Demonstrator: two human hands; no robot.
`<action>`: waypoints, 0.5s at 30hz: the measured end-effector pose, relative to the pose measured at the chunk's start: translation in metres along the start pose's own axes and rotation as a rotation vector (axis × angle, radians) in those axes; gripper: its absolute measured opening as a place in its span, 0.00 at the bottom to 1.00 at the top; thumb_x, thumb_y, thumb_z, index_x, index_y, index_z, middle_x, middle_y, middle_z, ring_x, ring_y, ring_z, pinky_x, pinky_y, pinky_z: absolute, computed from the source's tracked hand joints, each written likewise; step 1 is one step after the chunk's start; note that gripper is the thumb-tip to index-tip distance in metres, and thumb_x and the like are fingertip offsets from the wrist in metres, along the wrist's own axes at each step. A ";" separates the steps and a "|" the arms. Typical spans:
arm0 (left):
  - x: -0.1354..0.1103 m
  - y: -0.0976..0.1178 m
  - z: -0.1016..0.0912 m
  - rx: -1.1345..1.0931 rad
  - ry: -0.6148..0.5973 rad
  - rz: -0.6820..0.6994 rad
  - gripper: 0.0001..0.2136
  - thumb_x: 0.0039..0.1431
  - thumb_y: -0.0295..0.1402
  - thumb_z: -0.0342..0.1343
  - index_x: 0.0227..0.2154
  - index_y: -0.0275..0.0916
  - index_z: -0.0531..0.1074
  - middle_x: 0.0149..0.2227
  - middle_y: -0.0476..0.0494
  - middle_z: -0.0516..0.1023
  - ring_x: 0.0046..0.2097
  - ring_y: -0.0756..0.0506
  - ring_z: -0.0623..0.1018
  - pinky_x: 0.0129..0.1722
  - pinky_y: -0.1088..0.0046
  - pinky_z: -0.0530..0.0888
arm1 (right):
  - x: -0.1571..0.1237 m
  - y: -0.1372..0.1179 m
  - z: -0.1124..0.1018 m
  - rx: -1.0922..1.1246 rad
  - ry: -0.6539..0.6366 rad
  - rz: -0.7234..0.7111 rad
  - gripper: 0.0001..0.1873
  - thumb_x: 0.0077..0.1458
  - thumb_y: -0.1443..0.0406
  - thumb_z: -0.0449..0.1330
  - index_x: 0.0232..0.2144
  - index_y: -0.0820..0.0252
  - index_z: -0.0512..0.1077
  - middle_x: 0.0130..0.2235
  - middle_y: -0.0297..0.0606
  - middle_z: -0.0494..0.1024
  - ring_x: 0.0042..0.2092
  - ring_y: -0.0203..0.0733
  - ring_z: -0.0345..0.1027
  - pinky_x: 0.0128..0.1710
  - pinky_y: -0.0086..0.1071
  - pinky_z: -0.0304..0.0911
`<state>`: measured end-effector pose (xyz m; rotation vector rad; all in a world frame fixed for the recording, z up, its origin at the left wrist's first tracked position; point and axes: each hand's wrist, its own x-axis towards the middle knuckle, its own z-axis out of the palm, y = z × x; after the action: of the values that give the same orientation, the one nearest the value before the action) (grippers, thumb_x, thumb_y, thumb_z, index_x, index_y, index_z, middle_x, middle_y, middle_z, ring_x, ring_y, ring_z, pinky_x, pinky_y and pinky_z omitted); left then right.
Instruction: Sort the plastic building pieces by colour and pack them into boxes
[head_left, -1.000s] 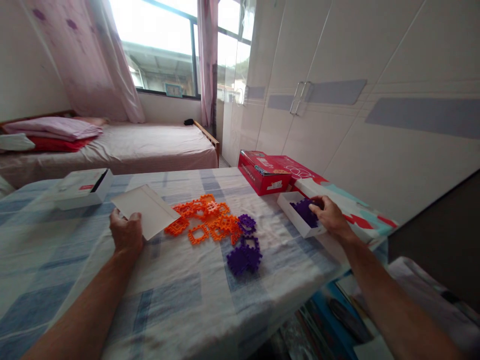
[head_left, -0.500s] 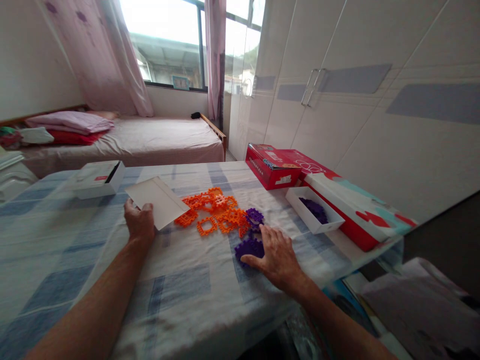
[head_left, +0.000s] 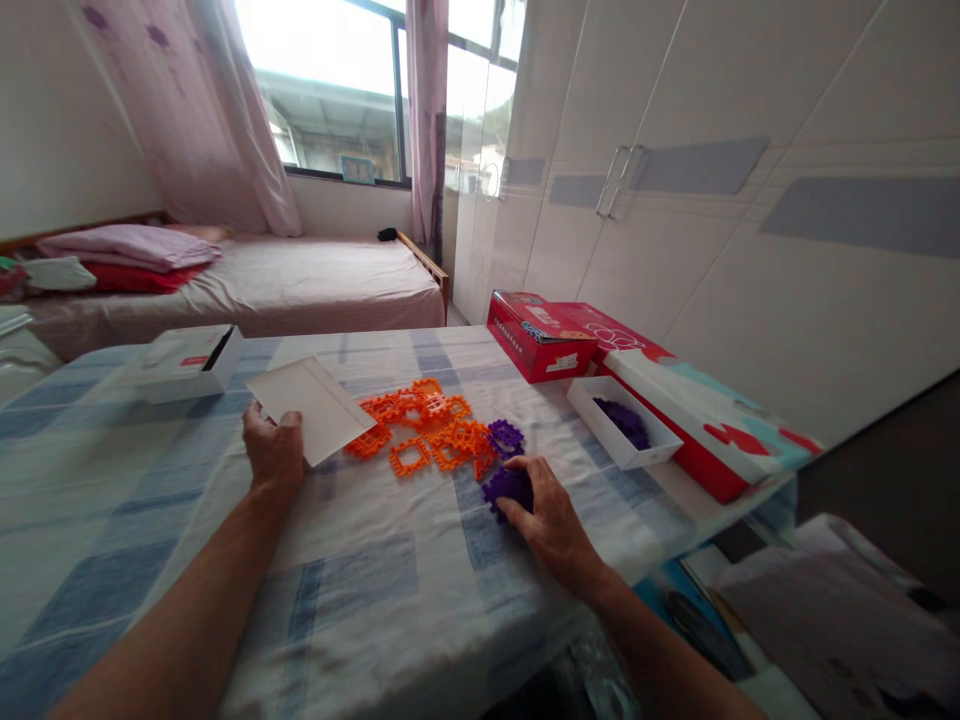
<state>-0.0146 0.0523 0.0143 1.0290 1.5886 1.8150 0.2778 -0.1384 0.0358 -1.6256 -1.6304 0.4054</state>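
Observation:
My left hand [head_left: 276,445] grips the near left edge of a white box lid [head_left: 311,408], tilted above the cloth. Right of the lid lies a heap of orange interlocking plastic pieces [head_left: 431,420], some square with open centres. My right hand [head_left: 551,515] has its thumb and fingers closed around a purple interlocking plastic piece [head_left: 508,488] with toothed edges, low over the table. Just behind it rests another purple piece [head_left: 506,436], ring-like, touching the orange heap. A narrow white box [head_left: 626,425] to the right holds several purple pieces [head_left: 624,420].
A checked cloth covers the table [head_left: 360,560]. A white box [head_left: 191,362] stands at the back left. At the back right sit a red box [head_left: 540,335] and a long red and white box [head_left: 697,410]. A bed [head_left: 322,270] and a wardrobe [head_left: 675,230] stand beyond.
My right hand has gone from spread over the purple piece to closed around it, and the piece has shifted slightly right. My left hand keeps its grip on the lid.

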 end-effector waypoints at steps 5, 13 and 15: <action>-0.003 0.007 0.000 0.060 0.021 -0.038 0.25 0.38 0.25 0.52 0.45 0.33 0.66 0.31 0.47 0.71 0.28 0.49 0.70 0.33 0.68 0.73 | 0.035 0.027 -0.061 -0.091 0.317 0.061 0.18 0.50 0.60 0.56 0.44 0.58 0.64 0.43 0.42 0.70 0.45 0.45 0.65 0.48 0.40 0.61; -0.004 0.008 0.000 0.064 0.014 -0.010 0.24 0.38 0.25 0.52 0.44 0.34 0.66 0.30 0.47 0.70 0.28 0.50 0.70 0.32 0.69 0.73 | 0.104 0.105 -0.142 -0.376 0.504 0.247 0.24 0.46 0.58 0.57 0.45 0.67 0.67 0.42 0.50 0.70 0.45 0.50 0.64 0.49 0.44 0.60; -0.004 0.007 0.000 0.046 0.009 -0.016 0.25 0.38 0.25 0.51 0.45 0.34 0.66 0.30 0.47 0.70 0.28 0.50 0.70 0.32 0.69 0.73 | 0.109 0.110 -0.138 -0.421 0.485 0.250 0.26 0.48 0.57 0.57 0.46 0.69 0.67 0.45 0.53 0.69 0.47 0.52 0.63 0.49 0.46 0.59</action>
<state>-0.0117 0.0483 0.0200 1.0271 1.6463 1.7827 0.4655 -0.0620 0.0789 -2.0523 -1.1954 -0.2223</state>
